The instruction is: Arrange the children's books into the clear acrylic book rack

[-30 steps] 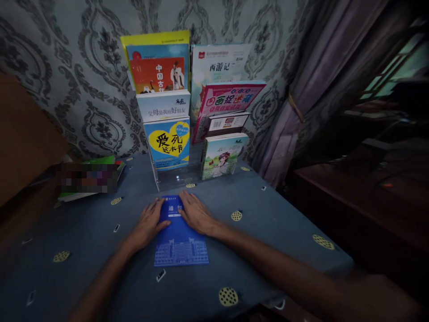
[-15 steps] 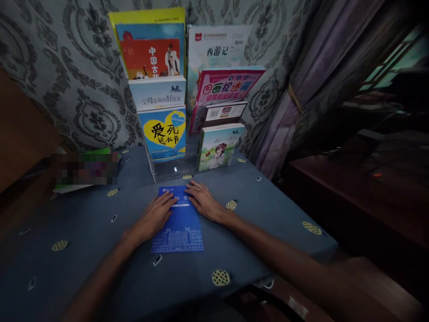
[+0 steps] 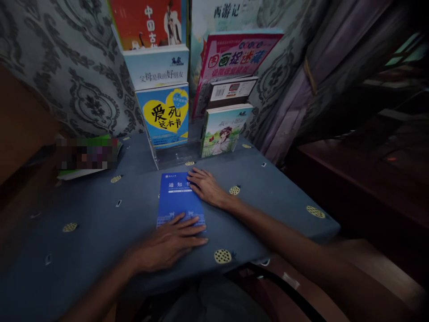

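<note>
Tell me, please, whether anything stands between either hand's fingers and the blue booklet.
Nothing visible blocks the blue booklet: the left fingers lie over its lower end, the right fingers over its upper right edge. The book stand is beyond it, not between.

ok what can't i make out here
All in the head view:
Blue booklet: bottom strip, mostly covered by the left hand; title's end, by the right hand.
Red book: top, cut off by the upper picture edge.
Green book: cover, lost in blurred squares.

Left hand [image 3: 169, 246], right hand [image 3: 208, 188] bare; forearms [image 3: 275, 230] bare; dark greyish garment [image 3: 214, 302].
</note>
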Demonstrator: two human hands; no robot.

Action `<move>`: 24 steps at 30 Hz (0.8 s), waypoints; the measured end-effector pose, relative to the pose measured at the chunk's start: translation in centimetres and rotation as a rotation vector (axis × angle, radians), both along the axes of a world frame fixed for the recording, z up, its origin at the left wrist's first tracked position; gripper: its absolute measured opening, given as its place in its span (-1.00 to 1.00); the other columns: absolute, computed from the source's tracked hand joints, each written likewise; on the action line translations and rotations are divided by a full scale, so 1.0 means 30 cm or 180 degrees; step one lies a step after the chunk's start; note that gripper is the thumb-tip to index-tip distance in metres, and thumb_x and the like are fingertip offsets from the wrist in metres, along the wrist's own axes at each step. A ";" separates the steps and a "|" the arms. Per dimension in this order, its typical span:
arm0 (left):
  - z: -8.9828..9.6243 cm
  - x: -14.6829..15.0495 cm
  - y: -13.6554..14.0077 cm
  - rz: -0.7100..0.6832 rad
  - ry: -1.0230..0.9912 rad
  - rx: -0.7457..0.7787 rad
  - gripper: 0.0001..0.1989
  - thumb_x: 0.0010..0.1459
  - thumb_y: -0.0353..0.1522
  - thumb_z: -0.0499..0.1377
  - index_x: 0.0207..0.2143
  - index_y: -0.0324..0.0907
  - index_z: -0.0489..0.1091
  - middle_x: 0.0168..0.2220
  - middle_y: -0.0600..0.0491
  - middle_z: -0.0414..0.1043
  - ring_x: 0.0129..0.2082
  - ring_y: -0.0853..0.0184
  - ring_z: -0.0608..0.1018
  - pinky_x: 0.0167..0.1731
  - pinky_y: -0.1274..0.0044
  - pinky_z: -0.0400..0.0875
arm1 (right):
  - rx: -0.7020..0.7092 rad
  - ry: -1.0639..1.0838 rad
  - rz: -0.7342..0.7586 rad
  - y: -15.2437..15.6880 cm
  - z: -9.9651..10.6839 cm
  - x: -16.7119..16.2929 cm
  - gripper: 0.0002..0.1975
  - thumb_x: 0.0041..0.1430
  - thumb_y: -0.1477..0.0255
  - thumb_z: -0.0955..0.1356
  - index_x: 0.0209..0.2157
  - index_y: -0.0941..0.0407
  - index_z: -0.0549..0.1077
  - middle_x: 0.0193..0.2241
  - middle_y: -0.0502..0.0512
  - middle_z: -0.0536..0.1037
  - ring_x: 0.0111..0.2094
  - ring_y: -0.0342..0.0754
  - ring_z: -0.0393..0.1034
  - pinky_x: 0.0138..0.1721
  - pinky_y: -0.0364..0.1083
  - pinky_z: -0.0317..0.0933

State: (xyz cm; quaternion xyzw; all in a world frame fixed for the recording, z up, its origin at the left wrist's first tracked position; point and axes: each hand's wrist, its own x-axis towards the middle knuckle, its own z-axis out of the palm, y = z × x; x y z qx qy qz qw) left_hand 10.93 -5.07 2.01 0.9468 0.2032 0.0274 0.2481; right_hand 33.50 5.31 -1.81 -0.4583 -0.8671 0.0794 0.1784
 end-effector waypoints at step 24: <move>-0.031 -0.016 0.440 0.3447 -0.1040 -0.0453 -0.41 0.09 -0.28 0.26 0.15 -0.23 0.22 0.00 -0.20 0.47 0.01 0.02 0.52 -0.06 0.27 0.44 | -0.0141 -0.0387 -0.0375 -0.055 0.029 -0.020 -0.47 0.34 0.21 0.27 0.26 0.13 0.30 0.34 0.39 0.14 0.36 0.29 -0.03 0.30 0.29 -0.08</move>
